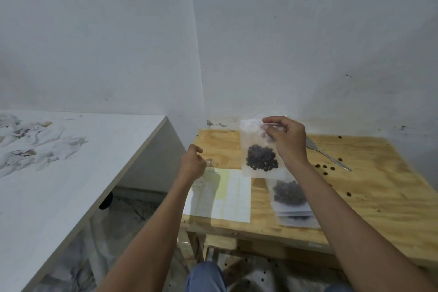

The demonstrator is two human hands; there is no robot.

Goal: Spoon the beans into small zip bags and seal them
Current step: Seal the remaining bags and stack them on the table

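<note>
Right of centre, the right hand (285,140) pinches the top of a small frosted zip bag (259,149) holding dark beans (262,157) above the plywood table (379,187). Left hand (193,162) hangs loosely curled, holding nothing I can make out. Below lies a stack of filled bags (290,199) (sealed, apparently). Metal spoon (328,155) idle at right, loose beans (326,168) scattered, so several bags are done; this one's seal is probably next.

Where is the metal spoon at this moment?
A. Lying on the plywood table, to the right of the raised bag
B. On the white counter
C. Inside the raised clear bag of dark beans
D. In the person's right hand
A: the metal spoon lies on the plywood table, untouched, while the right hand pinches the top of the clear zip bag of dark beans.
</note>
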